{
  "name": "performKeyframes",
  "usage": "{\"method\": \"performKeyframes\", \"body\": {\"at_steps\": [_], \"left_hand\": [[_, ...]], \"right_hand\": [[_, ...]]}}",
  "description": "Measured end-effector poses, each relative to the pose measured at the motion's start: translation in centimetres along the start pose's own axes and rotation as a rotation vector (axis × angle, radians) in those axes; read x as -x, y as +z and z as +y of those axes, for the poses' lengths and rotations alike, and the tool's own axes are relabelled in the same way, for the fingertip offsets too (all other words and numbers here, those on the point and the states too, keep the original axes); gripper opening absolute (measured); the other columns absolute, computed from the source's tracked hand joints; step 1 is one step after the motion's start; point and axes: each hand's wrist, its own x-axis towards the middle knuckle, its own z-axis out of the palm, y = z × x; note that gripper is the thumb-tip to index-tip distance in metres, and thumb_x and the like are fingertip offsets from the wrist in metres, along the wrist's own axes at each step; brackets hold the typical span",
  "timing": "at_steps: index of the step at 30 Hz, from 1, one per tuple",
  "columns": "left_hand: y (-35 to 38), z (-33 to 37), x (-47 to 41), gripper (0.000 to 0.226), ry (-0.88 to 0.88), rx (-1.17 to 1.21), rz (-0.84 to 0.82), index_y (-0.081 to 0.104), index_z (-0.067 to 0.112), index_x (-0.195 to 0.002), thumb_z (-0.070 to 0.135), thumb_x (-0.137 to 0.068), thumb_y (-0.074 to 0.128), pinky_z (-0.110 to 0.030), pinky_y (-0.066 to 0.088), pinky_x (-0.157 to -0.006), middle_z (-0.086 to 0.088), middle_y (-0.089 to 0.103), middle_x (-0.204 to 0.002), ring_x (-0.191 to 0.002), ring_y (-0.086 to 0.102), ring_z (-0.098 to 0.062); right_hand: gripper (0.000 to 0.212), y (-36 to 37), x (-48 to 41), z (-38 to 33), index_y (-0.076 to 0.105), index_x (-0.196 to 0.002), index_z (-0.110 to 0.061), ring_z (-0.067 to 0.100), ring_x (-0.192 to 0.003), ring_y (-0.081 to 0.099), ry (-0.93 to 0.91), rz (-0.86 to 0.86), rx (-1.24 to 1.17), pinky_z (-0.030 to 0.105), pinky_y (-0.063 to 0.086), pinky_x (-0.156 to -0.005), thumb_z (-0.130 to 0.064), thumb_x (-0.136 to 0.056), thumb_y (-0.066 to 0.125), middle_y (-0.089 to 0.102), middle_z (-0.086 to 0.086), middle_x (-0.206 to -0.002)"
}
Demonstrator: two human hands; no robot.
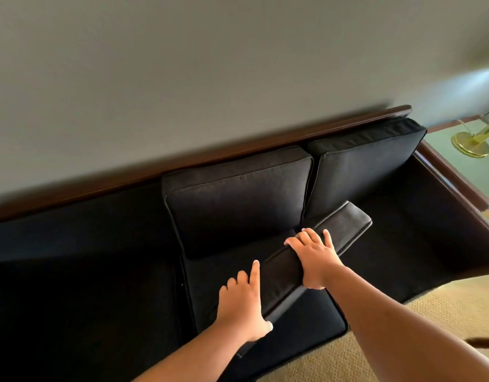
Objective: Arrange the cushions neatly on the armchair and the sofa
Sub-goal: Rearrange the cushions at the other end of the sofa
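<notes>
Grey wall (pixel 182 64); tan carpet (pixel 375 340); brass lamp base (pixel 470 146) right

This looks like a sitting room, in a home or a hotel lounge; which one cannot be told. A long black upholstered sofa with a dark polished wooden frame (pixel 72 285) stands against a plain grey-beige painted wall (pixel 210 64). Square charcoal fabric back cushions (pixel 237 208) lean on it. Tan woven carpet (pixel 403 340) covers the near floor. A round brass lamp base (pixel 470 146) stands far right on a pale green surface (pixel 480 172).
</notes>
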Motion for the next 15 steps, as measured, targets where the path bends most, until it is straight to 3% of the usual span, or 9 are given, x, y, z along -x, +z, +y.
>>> {"method": "performKeyframes", "body": {"at_steps": [4,12,15], "left_hand": [[-0.3,1.4,0.2,0.123,-0.004,-0.064,-0.053,-0.006,0.019,-0.159,0.055,-0.076,0.077,-0.045,0.042,-0.103,-0.012,0.035,-0.147,-0.124,0.047,-0.034],[-0.5,-0.3,0.0,0.111,0.116,-0.104,-0.009,0.005,0.02,-0.158,0.044,-0.08,0.08,-0.047,0.042,-0.106,-0.011,0.042,-0.144,-0.125,0.048,-0.037],[-1.0,-2.6,0.1,0.11,0.159,-0.157,0.015,0.007,0.021,-0.158,0.04,-0.079,0.081,-0.047,0.041,-0.107,-0.012,0.042,-0.144,-0.124,0.049,-0.037]], "right_hand": [[0.099,1.2,1.6,0.2,0.023,-0.152,-0.036,0.029,-0.154,0.004,0.064,0.06,-0.054,0.064,-0.002,-0.121,-0.032,-0.072,0.081,0.027,-0.001,-0.155],[0.105,1.6,3.7,-0.6,0.021,-0.154,-0.035,0.028,-0.151,0.01,0.134,0.095,-0.061,0.062,-0.001,-0.122,-0.036,-0.068,0.08,0.029,-0.001,-0.151],[0.118,1.6,4.4,-1.5,0.015,-0.156,-0.036,0.027,-0.149,0.014,0.112,0.088,-0.065,0.062,-0.004,-0.121,-0.054,-0.061,0.083,0.029,-0.004,-0.151]]}}
